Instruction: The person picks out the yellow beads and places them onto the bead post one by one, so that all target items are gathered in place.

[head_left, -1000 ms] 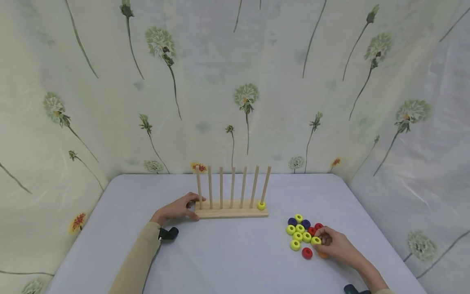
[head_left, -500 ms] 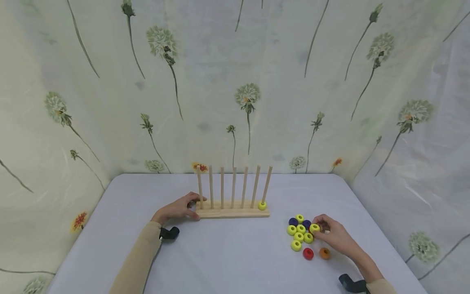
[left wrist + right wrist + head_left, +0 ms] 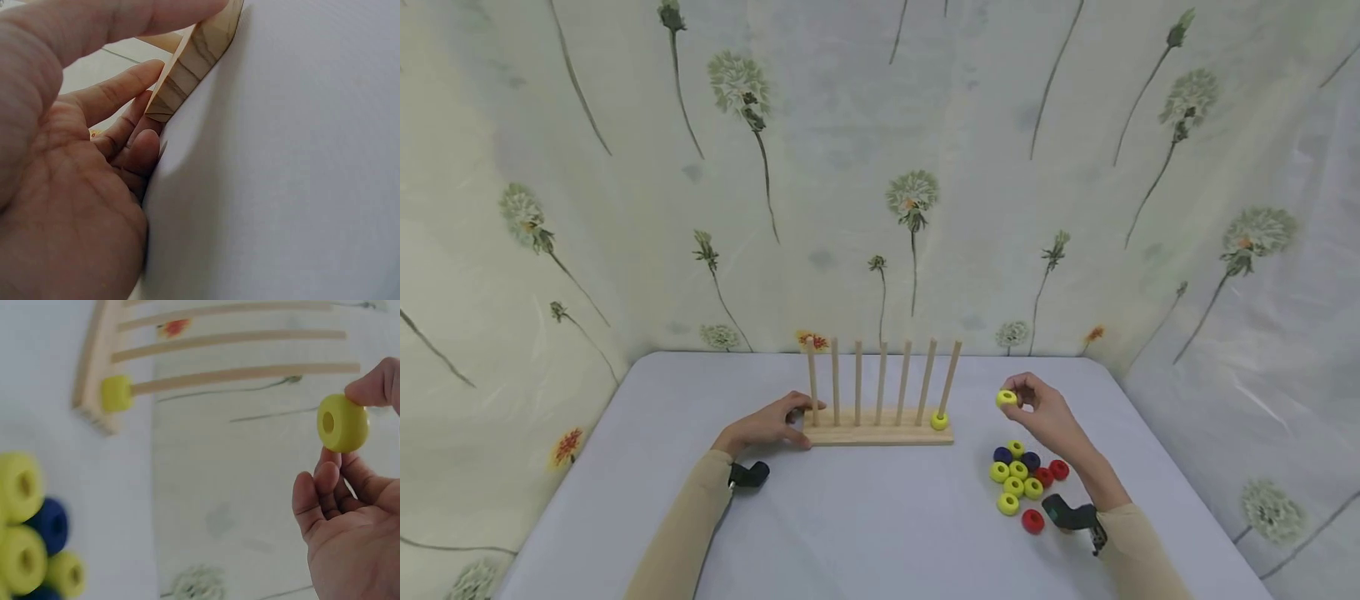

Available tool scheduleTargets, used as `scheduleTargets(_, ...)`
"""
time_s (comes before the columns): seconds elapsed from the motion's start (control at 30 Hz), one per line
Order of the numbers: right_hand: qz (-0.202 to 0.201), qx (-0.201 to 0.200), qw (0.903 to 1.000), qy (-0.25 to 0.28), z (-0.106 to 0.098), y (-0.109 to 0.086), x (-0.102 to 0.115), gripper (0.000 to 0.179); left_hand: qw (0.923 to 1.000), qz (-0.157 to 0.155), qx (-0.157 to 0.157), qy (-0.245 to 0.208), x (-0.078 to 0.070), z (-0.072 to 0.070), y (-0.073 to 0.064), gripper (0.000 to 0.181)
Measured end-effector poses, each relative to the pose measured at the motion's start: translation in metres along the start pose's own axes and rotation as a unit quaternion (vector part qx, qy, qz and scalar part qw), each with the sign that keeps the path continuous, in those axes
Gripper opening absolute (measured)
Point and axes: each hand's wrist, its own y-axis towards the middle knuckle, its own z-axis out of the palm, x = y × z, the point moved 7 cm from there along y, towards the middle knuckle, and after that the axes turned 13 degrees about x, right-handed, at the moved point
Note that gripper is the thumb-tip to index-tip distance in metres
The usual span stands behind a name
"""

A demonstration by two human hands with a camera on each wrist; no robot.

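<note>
yellow ring sits pinched between the thumb and fingertips of the right hand, raised off the table to the right of the wooden peg rack and about level with the middle of its pegs. the wrist bends up, the forearm running back toward the near right edge. the left hand lies low at the rack's left end, thumb over the top of the base and fingers curled against its end, holding it.

the right wrist view cuts off most of that hand, and the left wrist view shows only a corner of the base.

one yellow ring sits at the foot of the rightmost peg. a cluster of loose rings lies below the raised hand, well apart from the rack; bare cloth lies between them.
</note>
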Motion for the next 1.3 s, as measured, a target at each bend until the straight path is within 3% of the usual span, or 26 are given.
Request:
scheduleTargets(0.23, -0.046, -0.033, 0.9984, -0.004, -0.019, 0.030, 0.046, 0.025, 0.9999, -0.010, -0.007, -0.007, -0.001, -0.002, 0.002, 0.066)
scheduleTargets(0.43, -0.058, -0.027, 0.9979, 0.013, -0.026, 0.052, 0.070, 0.028, 0.9998, -0.012, -0.003, -0.016, 0.002, 0.000, 0.002, 0.065)
scheduleTargets(0.73, -0.071, -0.014, 0.9969, 0.031, -0.021, 0.075, 0.080, 0.028, 0.9999, -0.012, -0.002, -0.012, 0.001, 0.001, 0.004, 0.067)
scheduleTargets(1.3, -0.067, 0.008, 0.9972, 0.033, -0.011, 0.080, 0.079, 0.026, 0.9998, -0.005, -0.005, -0.016, -0.002, 0.000, 0.000, 0.066)
